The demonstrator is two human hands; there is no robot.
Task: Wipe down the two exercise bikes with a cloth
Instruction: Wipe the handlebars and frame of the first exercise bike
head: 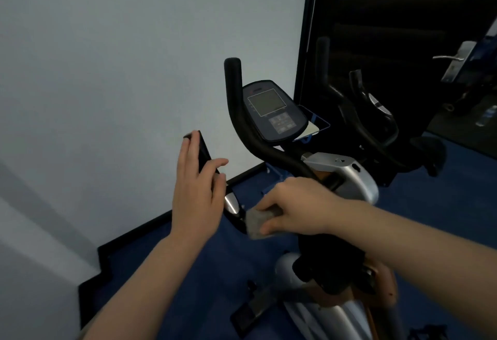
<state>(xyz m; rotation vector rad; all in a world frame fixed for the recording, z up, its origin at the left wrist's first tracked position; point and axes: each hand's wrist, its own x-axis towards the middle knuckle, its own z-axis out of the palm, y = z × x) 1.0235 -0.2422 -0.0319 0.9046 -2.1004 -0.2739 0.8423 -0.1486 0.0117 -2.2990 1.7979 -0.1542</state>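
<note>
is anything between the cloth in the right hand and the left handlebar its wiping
Nothing visible. The right hand presses the grey cloth directly against the near handlebar. The left hand grips that bar higher up, clear of the cloth.
</note>
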